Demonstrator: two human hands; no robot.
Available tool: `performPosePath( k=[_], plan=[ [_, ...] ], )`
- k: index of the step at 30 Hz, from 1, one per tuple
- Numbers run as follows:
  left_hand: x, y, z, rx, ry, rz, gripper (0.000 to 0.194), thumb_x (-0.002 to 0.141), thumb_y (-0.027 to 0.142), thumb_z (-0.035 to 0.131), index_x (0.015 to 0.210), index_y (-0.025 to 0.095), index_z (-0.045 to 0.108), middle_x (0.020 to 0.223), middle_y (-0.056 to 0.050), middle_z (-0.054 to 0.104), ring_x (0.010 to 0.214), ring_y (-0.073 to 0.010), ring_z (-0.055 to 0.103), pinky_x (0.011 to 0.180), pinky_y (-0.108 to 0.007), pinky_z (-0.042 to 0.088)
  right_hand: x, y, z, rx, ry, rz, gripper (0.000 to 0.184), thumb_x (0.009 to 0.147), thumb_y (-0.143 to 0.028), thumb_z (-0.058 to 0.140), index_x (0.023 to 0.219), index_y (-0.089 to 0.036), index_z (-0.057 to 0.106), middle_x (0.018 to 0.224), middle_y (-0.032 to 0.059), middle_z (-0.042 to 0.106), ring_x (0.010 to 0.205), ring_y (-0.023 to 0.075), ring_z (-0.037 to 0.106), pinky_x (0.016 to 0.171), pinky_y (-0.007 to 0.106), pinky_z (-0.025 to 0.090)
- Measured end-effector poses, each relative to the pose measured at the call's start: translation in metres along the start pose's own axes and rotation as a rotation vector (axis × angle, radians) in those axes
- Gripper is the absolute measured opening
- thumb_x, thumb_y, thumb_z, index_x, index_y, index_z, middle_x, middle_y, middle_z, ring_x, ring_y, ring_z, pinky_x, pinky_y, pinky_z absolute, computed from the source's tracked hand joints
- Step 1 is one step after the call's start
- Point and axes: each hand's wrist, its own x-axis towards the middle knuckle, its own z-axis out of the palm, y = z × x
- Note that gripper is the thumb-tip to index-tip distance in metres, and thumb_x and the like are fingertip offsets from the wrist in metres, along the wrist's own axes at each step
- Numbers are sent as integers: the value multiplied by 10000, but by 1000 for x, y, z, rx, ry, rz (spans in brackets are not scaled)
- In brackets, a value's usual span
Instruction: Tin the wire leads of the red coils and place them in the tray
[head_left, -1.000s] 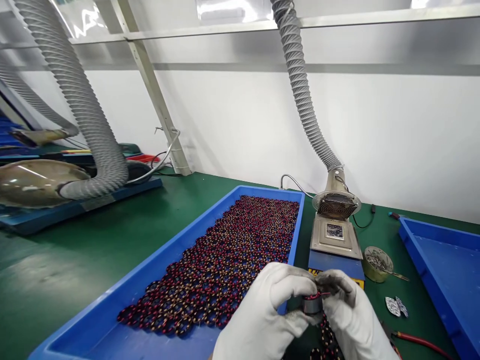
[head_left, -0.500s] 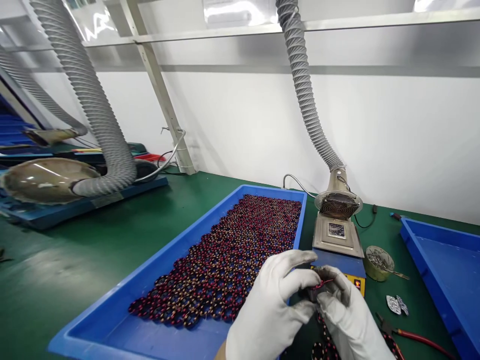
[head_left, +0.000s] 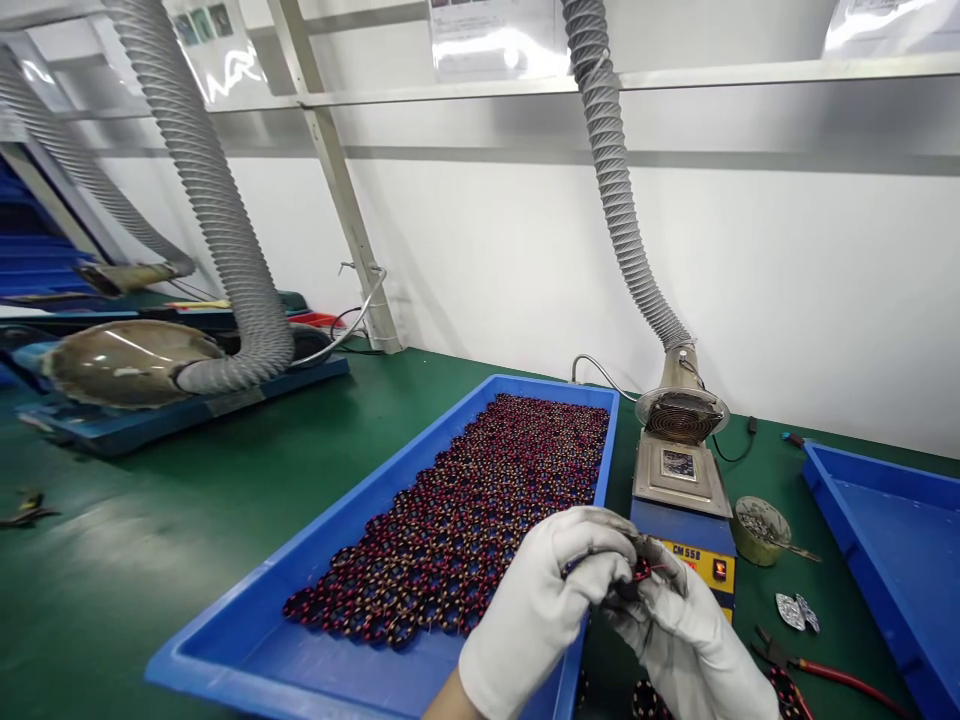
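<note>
Both of my hands wear white gloves with soiled fingertips and meet low in the middle of the view. My left hand (head_left: 544,600) and my right hand (head_left: 686,635) pinch together on one small coil (head_left: 639,572) wound with red and dark wire, held over the near right corner of a long blue tray (head_left: 247,660). That tray holds several rows of the same red-and-copper coils (head_left: 480,510) laid flat. A few more coils (head_left: 649,698) lie on the bench below my right hand.
A solder pot (head_left: 681,490) on a blue base stands right of the tray, under a grey extraction hose (head_left: 622,220). A small tin (head_left: 759,530), foil scraps (head_left: 796,612) and red-handled cutters (head_left: 825,672) lie nearby. Another blue tray (head_left: 892,560) sits far right; a second hose with hood (head_left: 127,362) is at left.
The view has tilted and shifted, so the tray and solder pot sit slightly further right and lower. My hands stay closed on the coil, turning it a little between the fingers.
</note>
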Motion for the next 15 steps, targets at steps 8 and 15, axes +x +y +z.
performPosePath(
  k=[8,15],
  plan=[
    [-6,-7,1,106,34,-132,475,581,146,715,1031,249,599,1105,-17,598,1007,-222,544,906,-342,431,-2,-3,-6,87,-29,-22,280,621,-265,764,883,-196,692,820,46,693,708,148,627,674,265,492],
    [-4,-34,13,400,-69,178,475,622,95,725,1028,273,554,968,13,645,874,-178,601,774,-278,491,5,-2,-12,29,20,9,242,649,-318,735,861,-207,698,783,43,689,740,171,626,704,290,490]
  ],
)
